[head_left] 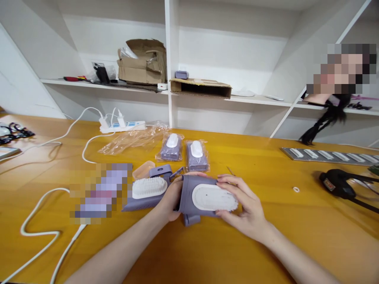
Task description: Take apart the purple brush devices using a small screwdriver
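A purple, flexible-looking sleeve (187, 193) with a white oval bristled pad (211, 197) on its upper face is held above the table between my hands. My left hand (172, 199) is at its open left end, with the fingers partly hidden inside or behind it. With fingers along the top edge and thumb at the lower edge, my right hand (247, 203) grips the right end by the pad. A purple strap tab (192, 219) hangs below. Just left lies a similar purple piece (145, 204) with a white nubbed pad (149, 187). A peach-coloured oval piece (143, 169) sits behind that one.
Two plastic-wrapped purple items (171, 153) stand behind my hands, beside a crumpled clear bag (133, 140). A blurred phone (102, 191) with a white cable lies left. A power strip (124, 126) is at the back. To the right are a black strapped object (336, 183) and a white ring (296, 189).
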The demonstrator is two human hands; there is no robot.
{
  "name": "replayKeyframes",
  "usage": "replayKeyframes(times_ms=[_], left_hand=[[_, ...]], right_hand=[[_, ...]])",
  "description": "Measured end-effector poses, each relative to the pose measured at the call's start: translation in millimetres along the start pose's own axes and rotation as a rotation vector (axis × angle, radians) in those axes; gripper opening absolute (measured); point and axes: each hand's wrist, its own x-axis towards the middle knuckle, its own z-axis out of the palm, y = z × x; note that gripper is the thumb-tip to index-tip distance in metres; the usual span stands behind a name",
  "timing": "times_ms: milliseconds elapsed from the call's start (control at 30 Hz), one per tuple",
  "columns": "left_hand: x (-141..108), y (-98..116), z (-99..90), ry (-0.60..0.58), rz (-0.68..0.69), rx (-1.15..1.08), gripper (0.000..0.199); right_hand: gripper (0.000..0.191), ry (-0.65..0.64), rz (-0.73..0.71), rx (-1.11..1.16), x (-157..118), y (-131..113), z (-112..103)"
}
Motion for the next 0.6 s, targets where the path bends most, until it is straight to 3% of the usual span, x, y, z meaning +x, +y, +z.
replayKeyframes(times_ms=[133, 300, 400, 500, 600], left_hand=[[-0.2, -1.5, -0.8, -0.045, -0.060, -0.073, 0.036], [0.9, -2.3, -4.2, 0.029, -0.041, -0.024, 0.032], [1.5, 0.1, -5.6, 0.049, -0.061, -0.027, 0.031], [1.8, 4.9, -7.1, 0.062, -0.069, -0.052, 0.031], [2.2, 11.2, -8.8, 0.170, -0.046, -0.107, 0.034]], right_hand=[[0.038, 0.086, 0.147, 0.063, 2.3, 3.5, -1.6], [0.033, 0.217, 0.254, 0.141, 2.7, 18.8, -11.7], [0.026, 0.331, 0.466, 0.202, 3.6, 29.5, -17.4], [0.030, 0.287, 0.703, 0.117, 6.5, 41.9, -20.8], [0.036, 0.183, 0.803, -0.055, 7.1, 56.8, -22.2]])
